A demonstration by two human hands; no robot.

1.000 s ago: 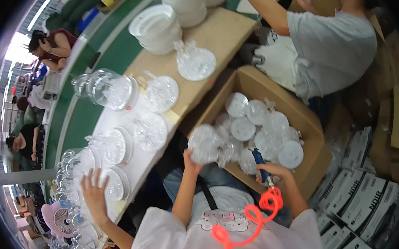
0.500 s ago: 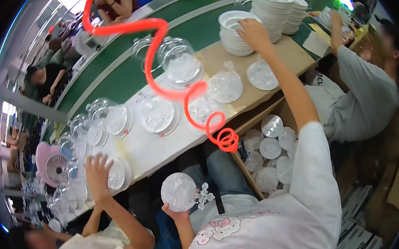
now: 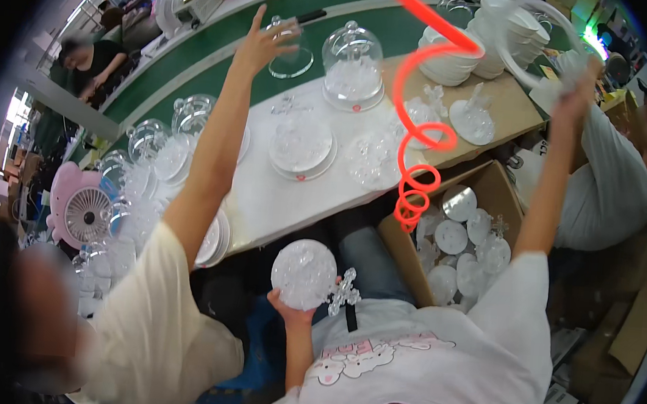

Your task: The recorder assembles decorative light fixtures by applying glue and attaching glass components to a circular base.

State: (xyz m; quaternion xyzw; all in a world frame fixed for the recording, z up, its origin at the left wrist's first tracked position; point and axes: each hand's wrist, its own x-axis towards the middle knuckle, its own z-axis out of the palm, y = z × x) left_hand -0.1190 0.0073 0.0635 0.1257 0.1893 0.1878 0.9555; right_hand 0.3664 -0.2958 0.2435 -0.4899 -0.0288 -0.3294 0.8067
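Note:
My left hand is closed around the lower edge of a round clear patterned disc held above my lap. A clear ornate cross sticks out from the disc's right side. My right hand, blurred by motion, is raised at the far right, gripping the edge of a white round dish; the dish is smeared so that mainly its ring-like rim shows. Close by it, on the work board, stand stacked white dishes.
Clear domes and discs on white bases stand along the white table. A red coiled hose hangs across the view. An open carton holds clear discs. The left co-worker's arm reaches over the table; another person sits right.
My right hand has left the white stack and swung right, now with a white dish. My left hand still holds the disc. The left co-worker's arm has reached forward toward a dome.

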